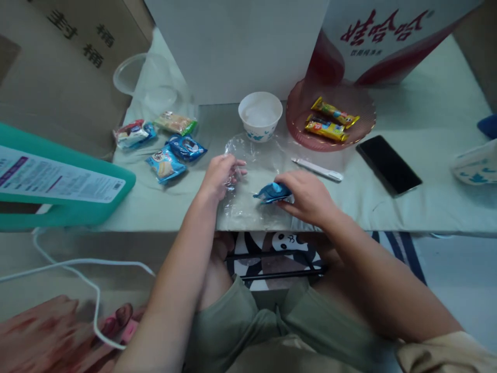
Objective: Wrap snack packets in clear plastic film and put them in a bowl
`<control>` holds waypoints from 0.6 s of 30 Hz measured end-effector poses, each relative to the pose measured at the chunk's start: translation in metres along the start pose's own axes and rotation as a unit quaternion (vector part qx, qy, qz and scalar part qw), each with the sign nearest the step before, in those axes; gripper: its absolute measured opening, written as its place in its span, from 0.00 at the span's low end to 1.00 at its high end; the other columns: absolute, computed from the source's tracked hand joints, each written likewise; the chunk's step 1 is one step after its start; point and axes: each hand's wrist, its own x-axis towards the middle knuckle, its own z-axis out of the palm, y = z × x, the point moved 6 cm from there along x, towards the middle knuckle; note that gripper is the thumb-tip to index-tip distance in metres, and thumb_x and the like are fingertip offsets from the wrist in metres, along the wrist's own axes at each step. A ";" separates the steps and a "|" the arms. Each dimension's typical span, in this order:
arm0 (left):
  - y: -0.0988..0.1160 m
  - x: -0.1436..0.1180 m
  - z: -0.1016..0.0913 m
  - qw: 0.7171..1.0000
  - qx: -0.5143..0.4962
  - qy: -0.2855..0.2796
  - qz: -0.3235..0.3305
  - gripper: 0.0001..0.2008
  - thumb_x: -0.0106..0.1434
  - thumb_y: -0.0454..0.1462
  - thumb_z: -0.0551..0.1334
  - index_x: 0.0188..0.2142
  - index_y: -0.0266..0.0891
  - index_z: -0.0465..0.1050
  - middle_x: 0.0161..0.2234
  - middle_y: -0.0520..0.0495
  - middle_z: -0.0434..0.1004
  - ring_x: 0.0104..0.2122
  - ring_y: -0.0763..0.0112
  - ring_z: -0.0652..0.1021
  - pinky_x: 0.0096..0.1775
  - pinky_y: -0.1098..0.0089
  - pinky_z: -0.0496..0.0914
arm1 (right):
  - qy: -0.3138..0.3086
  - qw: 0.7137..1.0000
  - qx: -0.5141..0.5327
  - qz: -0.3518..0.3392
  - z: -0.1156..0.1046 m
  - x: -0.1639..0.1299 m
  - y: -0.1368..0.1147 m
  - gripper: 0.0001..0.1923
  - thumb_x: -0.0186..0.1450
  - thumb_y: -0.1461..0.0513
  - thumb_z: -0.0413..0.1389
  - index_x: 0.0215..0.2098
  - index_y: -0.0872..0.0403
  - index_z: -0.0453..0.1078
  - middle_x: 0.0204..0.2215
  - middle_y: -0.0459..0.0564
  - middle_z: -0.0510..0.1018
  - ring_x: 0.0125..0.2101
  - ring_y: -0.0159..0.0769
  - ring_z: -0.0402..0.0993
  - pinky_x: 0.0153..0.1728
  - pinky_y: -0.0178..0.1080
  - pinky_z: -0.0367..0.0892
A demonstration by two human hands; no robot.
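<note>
Right hand (306,197) pinches small blue snack wrapper (272,192) (half hidden) | left hand (221,176) fingers curled on clear plastic bag (252,155), grip unclear

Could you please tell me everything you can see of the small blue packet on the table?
The blue packet is a small, shiny, crinkled wrapper, seemingly foil or plastic. It lies low over a clear plastic sheet near the table's front edge. The right hand grips its right side, partly hiding it; the left hand is apart, on the sheet.

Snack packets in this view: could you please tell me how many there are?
7: four in a cluster at table left, two on the red plate, one blue packet in the right hand. None seems hidden.
</note>
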 end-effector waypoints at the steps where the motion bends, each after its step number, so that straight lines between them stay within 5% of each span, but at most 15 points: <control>1: -0.001 0.002 -0.001 1.000 0.010 0.003 0.001 0.04 0.52 0.36 0.64 0.25 0.38 0.70 0.28 0.47 0.79 0.23 0.73 0.78 0.17 0.76 0.54 | 0.021 0.999 0.032 0.006 -0.007 -0.001 0.003 0.17 0.62 0.60 0.62 0.49 0.48 0.69 0.44 0.53 0.81 0.43 0.47 0.77 0.42 0.47 0.70; 3: -0.001 0.005 -0.001 1.000 0.016 -0.006 0.006 0.04 0.51 0.35 0.64 0.24 0.38 0.69 0.26 0.48 0.78 0.19 0.76 0.74 0.16 0.76 0.50 | 0.102 0.991 0.081 0.035 -0.027 -0.002 0.014 0.18 0.61 0.56 0.64 0.48 0.48 0.68 0.41 0.50 0.81 0.39 0.45 0.78 0.40 0.46 0.72; 7: 0.005 0.007 0.002 0.999 0.001 -0.035 0.011 0.06 0.50 0.35 0.63 0.22 0.40 0.65 0.27 0.50 0.79 0.16 0.80 0.68 0.17 0.75 0.56 | 0.311 0.938 0.088 0.127 -0.079 0.001 0.049 0.23 0.57 0.53 0.69 0.46 0.47 0.67 0.41 0.50 0.80 0.39 0.45 0.78 0.41 0.48 0.74; 9: 0.007 0.009 0.002 0.999 0.004 -0.036 -0.003 0.07 0.51 0.34 0.62 0.22 0.40 0.64 0.26 0.50 0.78 0.15 0.80 0.67 0.17 0.76 0.56 | 0.352 0.918 0.066 0.170 -0.097 0.007 0.068 0.25 0.54 0.57 0.71 0.46 0.48 0.68 0.41 0.53 0.79 0.41 0.47 0.78 0.43 0.50 0.74; 14: 0.009 0.019 0.002 0.999 -0.008 -0.050 0.009 0.06 0.52 0.33 0.62 0.20 0.38 0.67 0.24 0.51 0.76 0.16 0.81 0.66 0.18 0.77 0.56 | 0.305 0.939 -0.008 0.157 -0.114 0.015 0.088 0.38 0.54 0.60 0.72 0.60 0.52 0.66 0.58 0.67 0.72 0.57 0.61 0.70 0.58 0.60 0.65; 18: 0.011 0.018 0.003 0.998 0.012 -0.049 0.023 0.08 0.53 0.32 0.60 0.19 0.37 0.69 0.24 0.50 0.76 0.16 0.81 0.65 0.17 0.77 0.54 | 0.112 0.991 0.005 0.068 -0.083 0.012 0.068 0.32 0.62 0.56 0.66 0.63 0.46 0.66 0.62 0.62 0.70 0.64 0.62 0.63 0.58 0.60 0.65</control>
